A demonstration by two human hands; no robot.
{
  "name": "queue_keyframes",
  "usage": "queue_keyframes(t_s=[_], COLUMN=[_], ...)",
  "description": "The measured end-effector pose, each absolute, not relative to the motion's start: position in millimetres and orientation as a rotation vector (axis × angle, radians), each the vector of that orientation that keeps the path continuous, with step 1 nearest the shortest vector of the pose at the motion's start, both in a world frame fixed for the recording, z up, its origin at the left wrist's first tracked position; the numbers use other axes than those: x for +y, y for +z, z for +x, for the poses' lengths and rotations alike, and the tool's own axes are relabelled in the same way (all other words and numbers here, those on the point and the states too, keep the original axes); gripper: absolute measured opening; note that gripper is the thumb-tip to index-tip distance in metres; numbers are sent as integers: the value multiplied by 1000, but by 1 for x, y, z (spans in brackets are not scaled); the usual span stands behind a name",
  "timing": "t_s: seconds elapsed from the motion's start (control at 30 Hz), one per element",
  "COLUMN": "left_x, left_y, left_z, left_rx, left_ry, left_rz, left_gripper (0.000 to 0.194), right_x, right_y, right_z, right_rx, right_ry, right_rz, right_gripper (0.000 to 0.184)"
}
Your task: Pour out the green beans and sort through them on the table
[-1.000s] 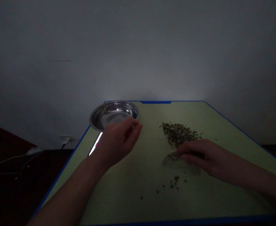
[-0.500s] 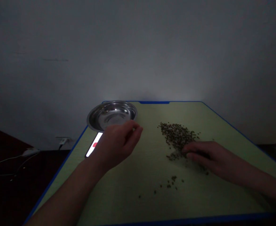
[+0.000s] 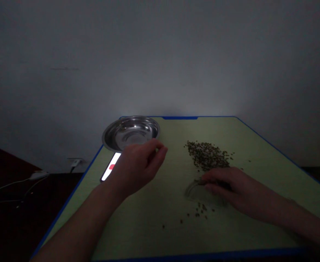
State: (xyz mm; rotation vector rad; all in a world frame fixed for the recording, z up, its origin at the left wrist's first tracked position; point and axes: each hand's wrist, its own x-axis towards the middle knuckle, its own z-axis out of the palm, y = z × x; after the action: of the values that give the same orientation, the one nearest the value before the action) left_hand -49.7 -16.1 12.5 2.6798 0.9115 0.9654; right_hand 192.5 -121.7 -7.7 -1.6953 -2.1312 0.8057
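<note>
My left hand is held above the table in front of the steel bowl, thumb and forefinger pinched. Whatever sits between those fingertips, if anything, is too small to make out. My right hand is closed at the near edge of a pile of small dark seeds or grains. From its fingers extends a see-through thing with a curved edge, blurred, its kind unclear. Several loose grains lie nearer to me on the table.
The pale green table has a blue edge and stands against a grey wall. A phone-like device with a lit white screen lies by my left wrist. Cables and a power strip are on the floor at left.
My right hand has moved slightly left and nearer to me, off the pile's middle, bringing the see-through thing along. The left hand stays nearly still; the view has shifted slightly.
</note>
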Motion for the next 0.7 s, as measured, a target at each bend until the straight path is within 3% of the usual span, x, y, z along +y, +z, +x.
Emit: queue_keyframes(t_s=[0.2,0.47,0.7], left_x=[-18,-15,-14], left_y=[13,13,15], left_z=[-50,-52,-53], left_rx=[925,939,962], left_ry=[961,979,950], left_rz=[2675,2661,2650], left_gripper=[24,21,18], right_x=[-120,-94,-82], right_y=[-3,20,17], right_z=[170,127,101], right_rx=[-2193,-2512,-2774], right_ry=[865,687,639], right_rz=[-1604,-1180,-1063], right_gripper=[23,21,25])
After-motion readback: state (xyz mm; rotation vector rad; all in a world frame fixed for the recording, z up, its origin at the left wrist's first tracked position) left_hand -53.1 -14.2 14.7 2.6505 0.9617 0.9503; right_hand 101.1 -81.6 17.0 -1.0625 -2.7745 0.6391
